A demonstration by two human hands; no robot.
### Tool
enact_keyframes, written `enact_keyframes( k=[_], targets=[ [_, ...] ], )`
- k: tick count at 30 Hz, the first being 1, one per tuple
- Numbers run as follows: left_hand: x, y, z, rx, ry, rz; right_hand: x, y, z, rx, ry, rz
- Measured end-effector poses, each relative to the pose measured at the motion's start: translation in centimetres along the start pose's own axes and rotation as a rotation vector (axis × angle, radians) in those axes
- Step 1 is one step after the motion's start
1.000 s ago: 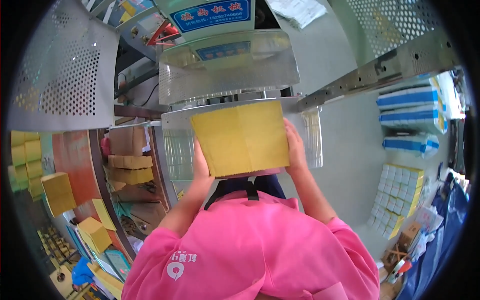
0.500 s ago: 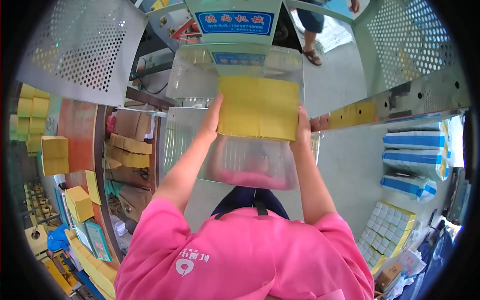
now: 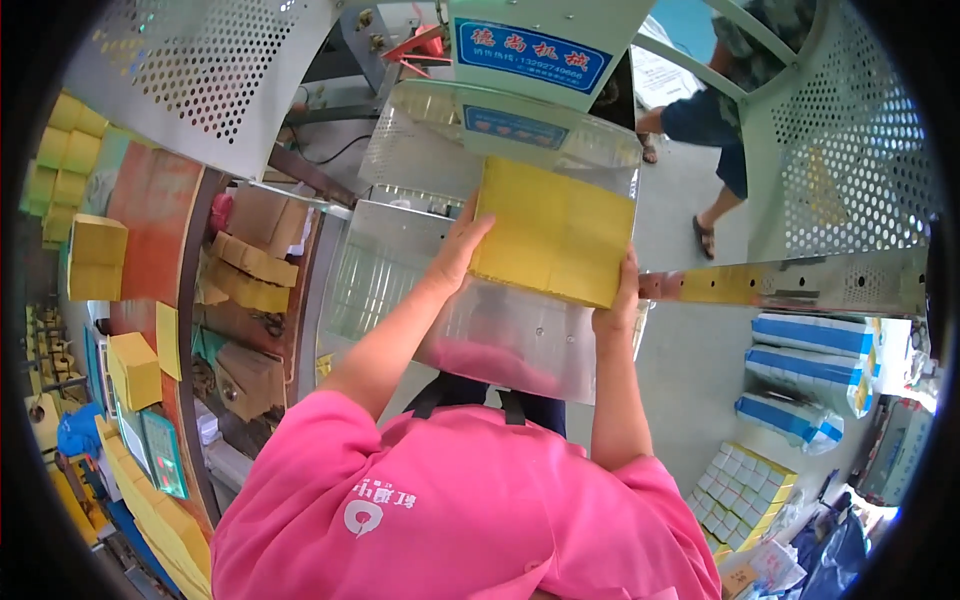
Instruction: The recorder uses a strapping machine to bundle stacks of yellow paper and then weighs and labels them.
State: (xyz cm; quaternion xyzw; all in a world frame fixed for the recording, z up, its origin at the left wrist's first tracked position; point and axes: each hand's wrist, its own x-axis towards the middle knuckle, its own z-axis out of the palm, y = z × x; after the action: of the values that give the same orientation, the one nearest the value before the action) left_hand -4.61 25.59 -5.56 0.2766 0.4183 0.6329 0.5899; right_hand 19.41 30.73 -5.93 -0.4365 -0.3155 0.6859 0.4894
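Note:
A thick, rectangular yellow paper stack (image 3: 558,230) is held between my two hands in front of a machine. My left hand (image 3: 460,248) grips its left end, with the thumb laid along the near left edge. At the opposite end, my right hand (image 3: 619,297) presses against the right side; some of its fingers are hidden. Beneath the stack lies a shiny metal plate (image 3: 520,335) that reflects my pink shirt. The machine's pale upright housing (image 3: 530,35), bearing a blue label, rises just beyond.
Perforated metal guards (image 3: 215,75) flank the machine, and a metal bar (image 3: 820,288) runs along the right. At left stands a wooden bench (image 3: 160,225) with yellow stacks. White-and-blue wrapped bundles (image 3: 800,375) lie on the right. Another person's sandalled foot (image 3: 705,235) shows beyond the machine.
The view has turned, so the machine and the held stack appear tilted and further right. Both hands keep their grip. The other person's legs show more fully.

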Motion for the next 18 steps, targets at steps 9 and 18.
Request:
enact_keyframes(
  k=[9,18],
  targets=[
    [1.2,0.3,1.2,0.059,0.067,-0.01,1.5,-0.6,-0.2,-0.041,-0.061,-0.036],
    [1.0,0.1,0.8,0.099,0.101,-0.046,1.7,-0.1,-1.0,-0.059,-0.074,0.002]
  ],
)
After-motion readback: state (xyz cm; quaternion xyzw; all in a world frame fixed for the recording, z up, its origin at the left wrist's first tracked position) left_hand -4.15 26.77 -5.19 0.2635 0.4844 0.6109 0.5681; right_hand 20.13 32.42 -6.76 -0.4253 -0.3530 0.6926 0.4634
